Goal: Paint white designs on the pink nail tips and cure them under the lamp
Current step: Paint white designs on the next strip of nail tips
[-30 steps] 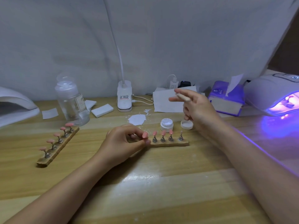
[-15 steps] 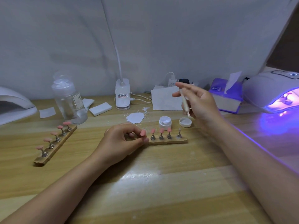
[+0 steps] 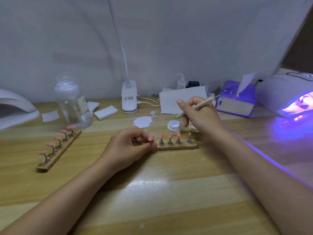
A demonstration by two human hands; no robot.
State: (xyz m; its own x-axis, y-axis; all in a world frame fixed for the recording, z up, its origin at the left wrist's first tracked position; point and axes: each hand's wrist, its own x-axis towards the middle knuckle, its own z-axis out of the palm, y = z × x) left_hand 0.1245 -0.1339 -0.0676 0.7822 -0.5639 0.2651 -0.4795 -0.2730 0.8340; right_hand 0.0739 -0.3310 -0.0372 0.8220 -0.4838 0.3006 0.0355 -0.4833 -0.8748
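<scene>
1. Pink nail tips (image 3: 169,135) stand on small metal stands in a wooden strip (image 3: 179,146) at desk centre.
2. Left hand (image 3: 128,146) pinches the strip's left end, fingers closed on it.
3. Right hand (image 3: 201,116) grips a thin wooden tool (image 3: 196,106), its tip over the open white gel jar (image 3: 173,126) just behind the strip.
4. Second strip (image 3: 58,150) of pink tips lies well left.
5. Lit curing lamp (image 3: 291,95) glows purple far right.

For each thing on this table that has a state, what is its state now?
Curing lamp: switched on, glowing violet.
Paint jar: open, its lid off.
Dotting tool: held in the right hand, tip over the jar.
Near holder strip: steadied by the left hand.
Far holder strip: untouched, five pink tips.
Clear bottle: closed.
</scene>
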